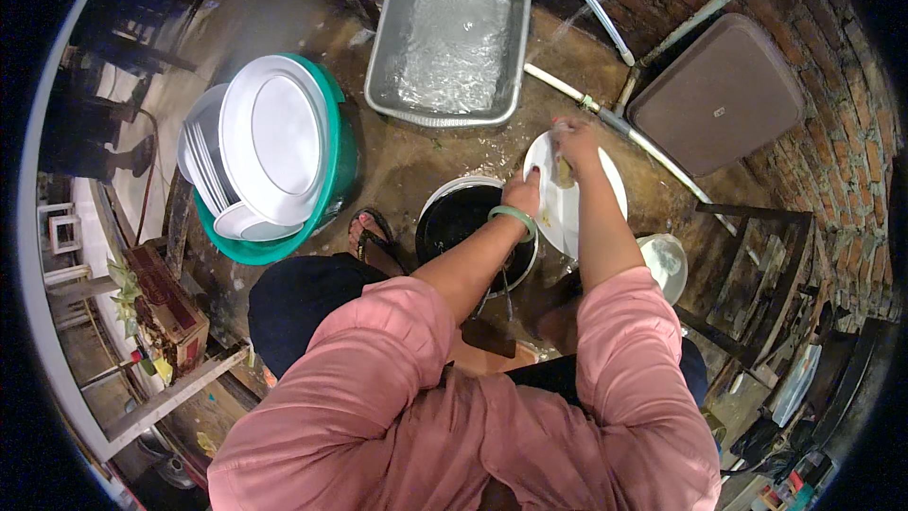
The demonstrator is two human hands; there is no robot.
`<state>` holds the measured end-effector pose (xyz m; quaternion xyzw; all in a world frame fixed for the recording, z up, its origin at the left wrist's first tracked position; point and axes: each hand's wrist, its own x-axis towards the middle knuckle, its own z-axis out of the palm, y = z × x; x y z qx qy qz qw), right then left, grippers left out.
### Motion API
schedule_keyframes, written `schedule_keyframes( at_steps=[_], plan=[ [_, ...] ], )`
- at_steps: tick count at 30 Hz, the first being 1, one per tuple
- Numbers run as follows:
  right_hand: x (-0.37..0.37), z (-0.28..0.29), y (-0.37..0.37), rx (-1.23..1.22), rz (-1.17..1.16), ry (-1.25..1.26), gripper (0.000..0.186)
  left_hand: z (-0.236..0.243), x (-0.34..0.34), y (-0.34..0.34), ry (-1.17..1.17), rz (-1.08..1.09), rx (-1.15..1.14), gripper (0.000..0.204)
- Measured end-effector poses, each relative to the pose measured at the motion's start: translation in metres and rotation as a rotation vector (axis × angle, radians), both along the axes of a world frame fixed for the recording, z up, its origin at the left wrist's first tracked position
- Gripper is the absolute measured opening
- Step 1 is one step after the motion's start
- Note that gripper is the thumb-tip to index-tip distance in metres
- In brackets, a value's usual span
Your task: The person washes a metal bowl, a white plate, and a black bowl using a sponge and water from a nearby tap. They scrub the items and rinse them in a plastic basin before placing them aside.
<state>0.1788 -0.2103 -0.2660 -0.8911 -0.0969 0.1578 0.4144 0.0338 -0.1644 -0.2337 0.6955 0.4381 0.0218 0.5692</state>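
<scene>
A white oval plate (560, 220) is held tilted over the wet floor, just right of a bucket. My left hand (521, 194), with a pale green bangle at the wrist, is closed on the plate's left edge, thumb on the upper face. Against the plate's face, my right hand (576, 144) presses a small yellowish sponge (566, 174), partly hidden by the fingers. Beneath my left forearm stands the bucket (431, 202), pale-rimmed and dark inside, with what look like utensil handles at its near side.
Ahead sits a grey basin (379, 76) of water. A green tub (342, 147) at left holds several stacked white plates (284, 132). A clear bowl (666, 265) stands at right, near a wooden stool (804, 246). A brown tray (719, 95) leans on the brick wall; a white pipe (653, 147) crosses the floor.
</scene>
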Motion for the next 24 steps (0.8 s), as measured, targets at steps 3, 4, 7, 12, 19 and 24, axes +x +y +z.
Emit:
schedule_keyframes(
  at_steps=[3, 4, 7, 12, 19, 24],
  plan=[
    [-0.001, 0.013, 0.036, -0.207, 0.086, -0.114, 0.037, -0.026, -0.016, 0.003, -0.064, 0.01, -0.349, 0.045],
    [0.001, 0.014, 0.051, -0.229, 0.094, -0.081, 0.037, -0.022, -0.024, 0.007, -0.012, -0.132, -0.135, 0.041],
    [0.009, -0.016, 0.079, -0.204, 0.136, 0.116, 0.035, -0.035, -0.03, 0.006, 0.048, -0.189, -0.35, 0.038],
    [0.024, -0.039, 0.067, -0.355, 0.101, -0.12, 0.029, -0.064, -0.032, -0.011, -0.045, -0.315, -0.165, 0.038],
    [0.068, -0.065, -0.023, -0.184, -0.115, -0.026, 0.033, -0.031, -0.014, -0.03, -0.022, -0.347, -0.125, 0.035],
    [0.016, 0.009, 0.001, 0.214, -0.319, 0.684, 0.037, -0.031, -0.021, -0.021, -0.038, -0.347, -0.208, 0.034]
  ],
)
